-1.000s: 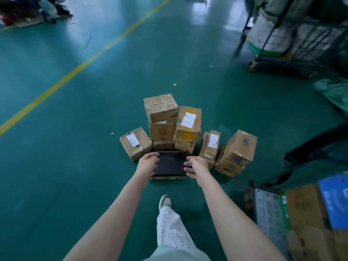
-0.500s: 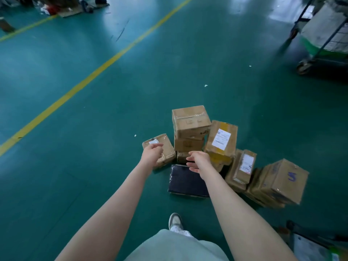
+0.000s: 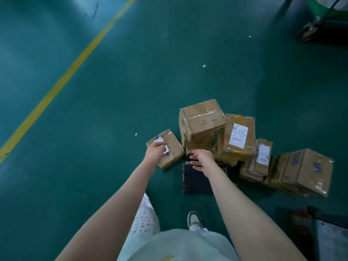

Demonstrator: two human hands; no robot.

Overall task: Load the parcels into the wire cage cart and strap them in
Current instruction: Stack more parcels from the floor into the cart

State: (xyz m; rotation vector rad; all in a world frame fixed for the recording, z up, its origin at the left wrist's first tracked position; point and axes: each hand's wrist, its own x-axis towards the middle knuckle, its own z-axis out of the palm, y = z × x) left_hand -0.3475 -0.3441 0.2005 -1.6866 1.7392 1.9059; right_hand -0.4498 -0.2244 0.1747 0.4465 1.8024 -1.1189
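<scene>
Several taped cardboard parcels lie in a heap on the green floor. A small labelled box sits at the heap's left, and my left hand reaches over its near corner with loosely bent fingers, holding nothing. My right hand hovers open above a flat black parcel, in front of the tall stacked box. A labelled yellow-taped box and a large box marked with a blue 5 lie further right. Only a wheel and frame corner of a cage cart show at the top right.
A yellow floor line runs diagonally on the left. My shoe stands just behind the black parcel. A dark cart edge with stacked items fills the bottom right corner. Open green floor spreads to the left and beyond the heap.
Both hands left the black parcel and lifted; the left hand went over the small labelled box. The view swung left and down, pushing the heap rightward.
</scene>
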